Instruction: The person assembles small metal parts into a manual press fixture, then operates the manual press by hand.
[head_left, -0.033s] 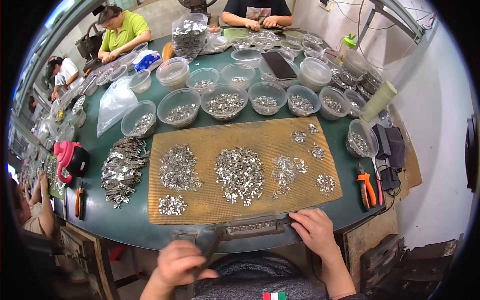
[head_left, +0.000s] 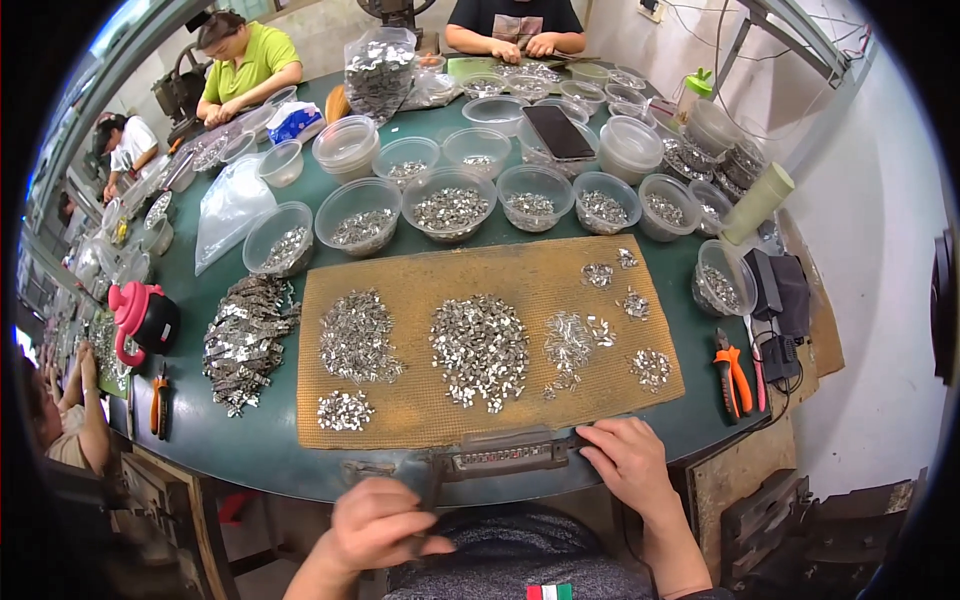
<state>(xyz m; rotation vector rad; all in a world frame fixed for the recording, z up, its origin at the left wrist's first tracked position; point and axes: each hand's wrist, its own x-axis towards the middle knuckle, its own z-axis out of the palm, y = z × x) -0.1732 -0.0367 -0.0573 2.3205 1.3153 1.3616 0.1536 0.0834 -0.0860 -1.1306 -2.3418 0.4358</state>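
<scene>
At the near table edge sits a dark metal fixture point(head_left: 508, 459) with a long slot showing a row of small shiny pieces with reddish marks. My left hand point(head_left: 378, 525) is closed, its fingers curled about the lower end of a dark lever point(head_left: 436, 482) at the fixture's left end; part of the grip is hidden. At the fixture's right end, my right hand point(head_left: 630, 462) has thumb and fingertips together at a short dark stub. Beyond lies a tan textured mat point(head_left: 410, 270) bearing heaps of small silvery metal pieces point(head_left: 480, 350), two large and several smaller.
Clear plastic bowls point(head_left: 450, 205) of metal pieces line the mat's far side. Orange-handled pliers point(head_left: 735, 378) lie right; another pair point(head_left: 160, 403) lies left. A heap of metal strips point(head_left: 248, 342), a pink-lidded jug point(head_left: 145, 320) and a phone point(head_left: 558, 133) are around. Other people work farther off.
My left hand has shifted slightly right and down, and the lever stands more upright. My right hand stays almost in place; the heaps look unchanged.
</scene>
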